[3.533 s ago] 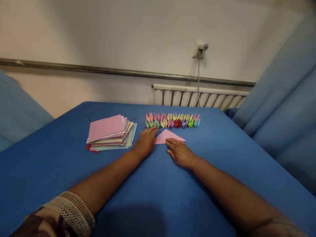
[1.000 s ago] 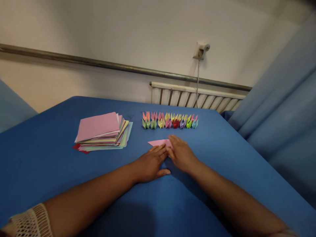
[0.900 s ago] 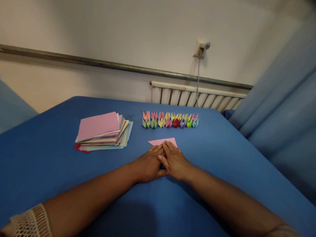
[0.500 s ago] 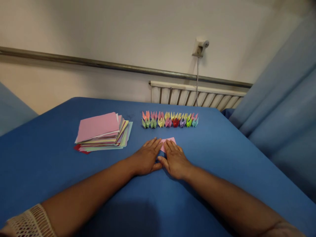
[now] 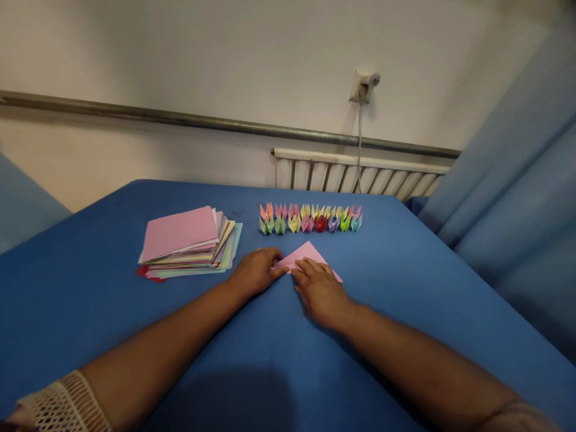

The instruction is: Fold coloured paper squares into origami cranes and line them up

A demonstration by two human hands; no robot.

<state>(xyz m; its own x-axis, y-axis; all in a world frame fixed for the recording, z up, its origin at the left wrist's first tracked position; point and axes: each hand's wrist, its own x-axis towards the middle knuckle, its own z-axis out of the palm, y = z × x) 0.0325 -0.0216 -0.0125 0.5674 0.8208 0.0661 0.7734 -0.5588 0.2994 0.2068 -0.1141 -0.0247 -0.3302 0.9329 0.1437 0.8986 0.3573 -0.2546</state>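
A sheet of pink paper (image 5: 308, 251), showing as a triangle with its point facing away from me, lies on the blue table. My left hand (image 5: 257, 270) pinches its left corner between thumb and fingers. Across the paper's right part and near edge lies my right hand (image 5: 323, 294), fingers stretched out and pressing it down. The right corner of the paper pokes out beyond those fingers. Part of the near edge is hidden under my right hand.
Two rows of small folded paper figures (image 5: 320, 224) in many colours stand beyond my hands. To the left is a stack of coloured paper (image 5: 182, 234), pink on top. Behind the blue table (image 5: 216, 366) are a radiator (image 5: 333, 171) and a metal rail (image 5: 202, 123); a curtain (image 5: 508, 156) hangs at right.
The pink paper now shows as a larger triangle. My left hand has moved left and pinches its corner instead of lying flat. My right hand has shifted slightly toward me.
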